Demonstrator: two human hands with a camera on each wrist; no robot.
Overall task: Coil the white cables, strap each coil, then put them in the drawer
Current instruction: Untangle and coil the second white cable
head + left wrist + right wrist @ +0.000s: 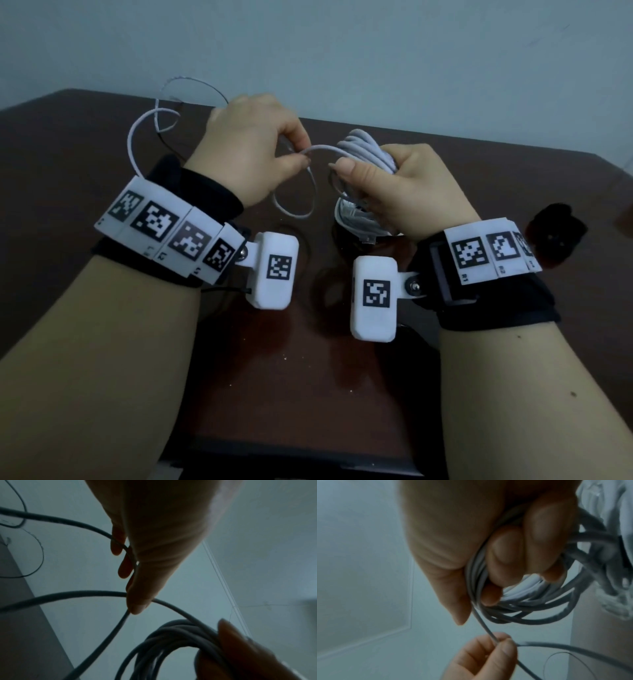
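The right hand (404,185) curls its fingers around the cable coil (363,150) while the left hand (253,144) pinches the loose cable (322,149) above the table (85,144).

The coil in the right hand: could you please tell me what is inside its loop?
The right hand's fingers curl through the white coil, gripping its strands. The palm covers the rest of the opening.
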